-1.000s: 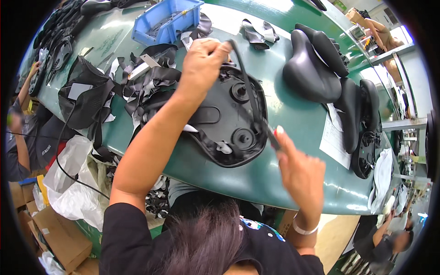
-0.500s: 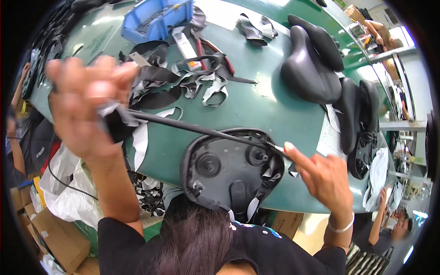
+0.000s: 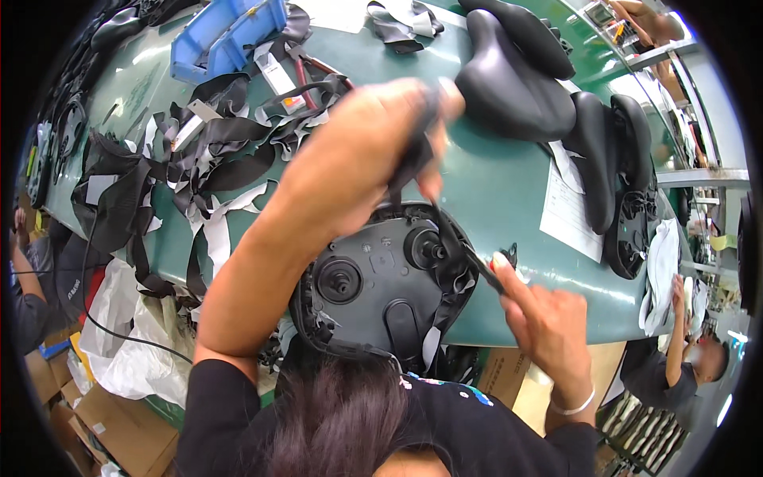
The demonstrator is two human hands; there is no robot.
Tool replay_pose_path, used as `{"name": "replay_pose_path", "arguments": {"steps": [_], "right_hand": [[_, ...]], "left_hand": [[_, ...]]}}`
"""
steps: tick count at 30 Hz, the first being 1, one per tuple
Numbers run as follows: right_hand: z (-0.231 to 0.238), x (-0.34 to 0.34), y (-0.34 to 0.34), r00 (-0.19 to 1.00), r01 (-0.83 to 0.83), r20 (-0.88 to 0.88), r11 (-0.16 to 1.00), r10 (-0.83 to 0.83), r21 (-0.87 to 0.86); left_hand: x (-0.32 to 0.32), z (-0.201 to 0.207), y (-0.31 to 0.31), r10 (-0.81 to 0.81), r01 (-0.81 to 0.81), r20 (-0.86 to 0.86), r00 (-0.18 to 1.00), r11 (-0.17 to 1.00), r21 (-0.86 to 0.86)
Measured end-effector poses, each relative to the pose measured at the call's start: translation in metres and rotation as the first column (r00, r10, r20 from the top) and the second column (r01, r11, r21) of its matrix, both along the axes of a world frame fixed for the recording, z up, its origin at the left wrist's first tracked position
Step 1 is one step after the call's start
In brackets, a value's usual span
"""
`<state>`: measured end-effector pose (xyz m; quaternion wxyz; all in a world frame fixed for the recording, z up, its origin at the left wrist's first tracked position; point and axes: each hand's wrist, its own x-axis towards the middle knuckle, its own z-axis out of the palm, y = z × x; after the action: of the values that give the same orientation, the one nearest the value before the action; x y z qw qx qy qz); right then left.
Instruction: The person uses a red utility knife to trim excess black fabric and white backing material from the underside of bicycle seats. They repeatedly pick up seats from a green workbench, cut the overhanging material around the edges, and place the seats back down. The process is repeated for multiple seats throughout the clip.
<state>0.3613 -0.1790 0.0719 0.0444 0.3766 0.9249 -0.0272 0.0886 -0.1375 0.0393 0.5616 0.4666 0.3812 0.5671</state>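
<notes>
Between my arms a bicycle saddle lies upside down, its dark plastic base (image 3: 367,262) showing two round fittings. Above its far rim is my left hand (image 3: 373,147), blurred by motion and closed around a black strip of cover material (image 3: 415,155). That strip hangs down to the saddle's right edge. There my right hand (image 3: 548,322) grips a slim dark tool, apparently a knife (image 3: 483,272), with the index finger stretched along it. The tool's tip is against the strip and rim; its exact contact is hidden. Loose grey and white lining shows along the saddle's right side.
A heap of black and white offcuts (image 3: 226,163) covers the table's left, with pliers (image 3: 302,75) and a blue bin (image 3: 226,36) behind. Finished black saddles (image 3: 517,87) stand at the right, beside a paper sheet (image 3: 568,219). A co-worker (image 3: 675,374) sits at far right.
My left hand has swept right, from the far left to above the saddle. The strip, stretched long across the saddle before, now hangs shorter. My right hand stays by the saddle's right edge.
</notes>
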Motion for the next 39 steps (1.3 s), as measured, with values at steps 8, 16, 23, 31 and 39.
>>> {"name": "replay_pose_path", "arguments": {"steps": [8,16,23,31,39], "right_hand": [[-0.03,0.013,-0.093,0.468,0.315,-0.164,0.337,-0.869,-0.887],[-0.077,0.002,-0.077,0.12,0.072,-0.611,0.62,-0.783,-0.781],[-0.015,-0.018,0.072,0.056,0.265,-0.858,0.836,-0.511,-0.481],[-0.037,-0.008,0.315,0.655,0.355,-0.721,0.934,-0.228,0.028],[-0.022,-0.038,0.351,0.758,0.278,-0.604,0.96,-0.246,-0.041]], "left_hand": [[-0.007,0.036,-0.032,0.473,-0.552,0.298,0.829,0.775,0.306],[-0.027,-0.011,-0.046,0.102,-0.051,-0.886,0.453,0.995,0.089],[-0.057,-0.027,-0.016,0.236,-0.279,-0.22,0.946,0.942,-0.188],[-0.042,0.005,-0.043,-0.679,0.807,-0.662,0.317,0.56,-0.188],[-0.062,0.009,-0.034,-0.075,-0.028,-0.551,0.831,0.984,-0.177]]}}
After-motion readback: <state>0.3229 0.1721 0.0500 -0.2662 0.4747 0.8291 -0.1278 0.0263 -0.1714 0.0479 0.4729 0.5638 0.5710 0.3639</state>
